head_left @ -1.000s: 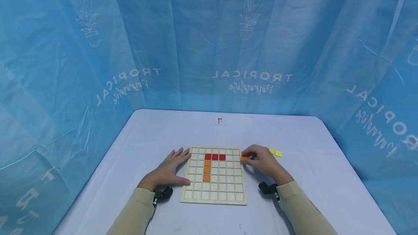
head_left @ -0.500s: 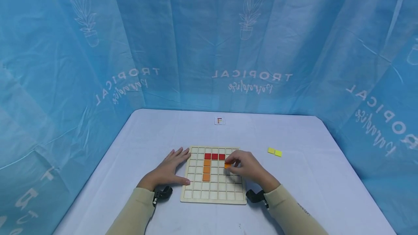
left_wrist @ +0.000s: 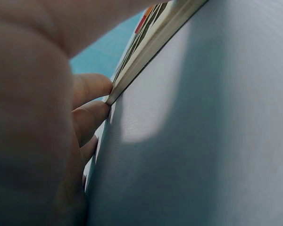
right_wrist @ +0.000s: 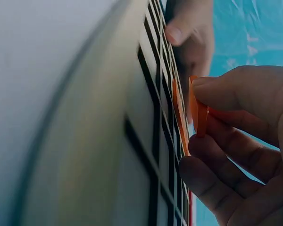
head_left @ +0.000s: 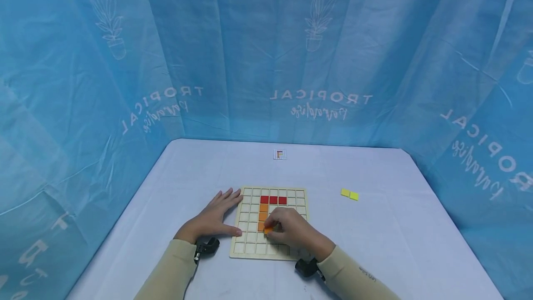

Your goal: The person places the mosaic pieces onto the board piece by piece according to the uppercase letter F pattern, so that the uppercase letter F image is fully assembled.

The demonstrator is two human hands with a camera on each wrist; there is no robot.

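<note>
A pale wooden grid board [head_left: 250, 248] lies on the table, with three red square tiles [head_left: 273, 200] in a row and three orange tiles [head_left: 263, 216] in a column below the leftmost red one. My right hand [head_left: 293, 229] pinches another orange tile [right_wrist: 198, 108] between thumb and fingers, close over the board by the column's lower end. In the right wrist view that tile is held tilted against the grid. My left hand [head_left: 214, 216] lies spread at the board's left edge, fingertips [left_wrist: 101, 87] touching its side.
Two yellow tiles [head_left: 350, 194] lie side by side on the white table [head_left: 200, 165], right of the board. A small card [head_left: 280, 154] printed with a coloured grid pattern lies farther back. Blue printed curtains [head_left: 266, 59] stand around the table's back and sides.
My right hand has carried the orange tile from the board's right edge leftward and nearer, to the lower end of the orange column. My left hand has stayed in place.
</note>
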